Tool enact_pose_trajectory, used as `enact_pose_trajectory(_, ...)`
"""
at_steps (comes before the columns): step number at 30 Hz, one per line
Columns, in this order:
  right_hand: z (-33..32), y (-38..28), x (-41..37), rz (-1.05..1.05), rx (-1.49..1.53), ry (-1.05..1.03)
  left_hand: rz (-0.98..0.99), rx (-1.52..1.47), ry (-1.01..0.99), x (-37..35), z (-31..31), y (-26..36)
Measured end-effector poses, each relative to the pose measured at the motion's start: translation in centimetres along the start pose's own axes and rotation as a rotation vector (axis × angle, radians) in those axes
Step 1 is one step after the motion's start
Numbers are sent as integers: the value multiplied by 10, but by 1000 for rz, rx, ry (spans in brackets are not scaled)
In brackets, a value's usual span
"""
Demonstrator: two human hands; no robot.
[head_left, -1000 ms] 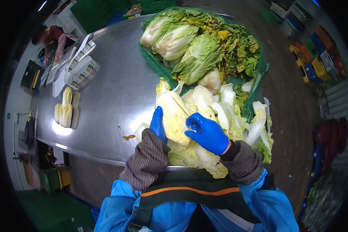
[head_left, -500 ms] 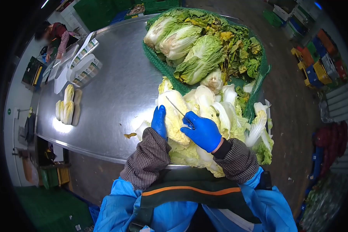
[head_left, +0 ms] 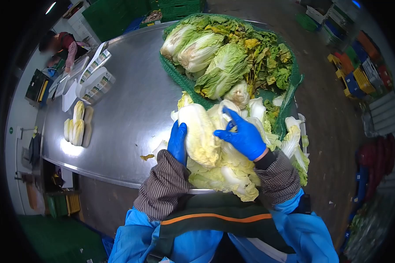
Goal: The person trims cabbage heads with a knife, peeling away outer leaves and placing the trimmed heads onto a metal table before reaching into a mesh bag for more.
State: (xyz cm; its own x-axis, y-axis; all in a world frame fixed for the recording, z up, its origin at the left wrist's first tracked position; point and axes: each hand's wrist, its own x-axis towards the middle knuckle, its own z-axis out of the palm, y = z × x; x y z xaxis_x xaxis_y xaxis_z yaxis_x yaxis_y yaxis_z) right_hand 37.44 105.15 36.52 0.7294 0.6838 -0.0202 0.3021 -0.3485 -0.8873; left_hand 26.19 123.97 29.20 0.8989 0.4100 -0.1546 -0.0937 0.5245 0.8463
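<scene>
A trimmed, pale Chinese cabbage (head_left: 198,133) lies on a heap of loose outer leaves (head_left: 232,173) in front of me. My left hand (head_left: 177,141), in a blue glove, is closed against its left side and steadies it. My right hand (head_left: 246,139), also gloved in blue, is just right of the cabbage and apart from it, its fingers curled round a knife. The knife is mostly hidden and blurred, its blade pointing up and away. Behind the leaves, untrimmed Chinese cabbages (head_left: 221,72) rest in a green net sack (head_left: 186,83).
On the left of the steel table (head_left: 136,83) stand trimmed cabbages (head_left: 77,129) on a tray and labelled white packaging (head_left: 94,83). A brown leaf scrap (head_left: 147,157) lies nearby. Another person (head_left: 68,48) works at the far left end. Stacked crates (head_left: 360,72) line the right side.
My right hand has moved right, off the cabbage, and the knife has swung away from its surface. The left hand stays at the cabbage, which has turned slightly.
</scene>
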Motion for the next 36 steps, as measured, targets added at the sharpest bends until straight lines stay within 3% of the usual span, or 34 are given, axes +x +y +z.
enact_pose_trajectory(1,6,-2,0,19,137,-68,-73,93,36,-7,15,16)
enact_pose_trajectory(2,7,-8,0,-37,47,-28,-145,187,72,-21,41,48)
enact_pose_trajectory(3,7,-1,1,-13,321,-53,-214,280,108,-28,56,65)
enact_pose_trajectory(5,3,20,5,30,864,-106,-102,120,-111,-29,33,66)
enact_pose_trajectory(6,2,19,-1,107,1074,-198,-146,84,-65,-24,31,56)
enact_pose_trajectory(7,9,30,-6,156,1074,-191,-191,46,-14,-18,27,39)
enact_pose_trajectory(9,29,59,-7,245,1074,-185,-345,-374,-197,-10,24,-2)
enact_pose_trajectory(10,28,31,-10,15,881,-147,-382,-475,-197,-17,33,5)
enact_pose_trajectory(11,20,14,-13,105,762,-170,-424,-576,-195,-25,39,12)
enact_pose_trajectory(13,5,-2,-13,280,516,-214,-418,-476,-156,-28,27,8)
enact_pose_trajectory(14,2,-1,-13,224,499,-201,-417,-425,-143,-26,21,5)
enact_pose_trajectory(17,6,-9,-12,71,99,-124,4,134,-194,-13,7,-7)
enact_pose_trajectory(18,9,-8,-12,47,-41,-93,50,232,-137,-15,11,-6)
enact_pose_trajectory(22,11,-6,-13,44,60,-89,162,337,-144,-17,21,-2)
enact_pose_trajectory(27,11,5,-12,-38,245,-102,32,239,-246,-14,16,4)
enact_pose_trajectory(30,5,-2,-14,141,389,-203,-14,300,-303,-15,18,7)
enact_pose_trajectory(36,13,17,-16,206,433,-191,-104,333,-323,-13,18,7)
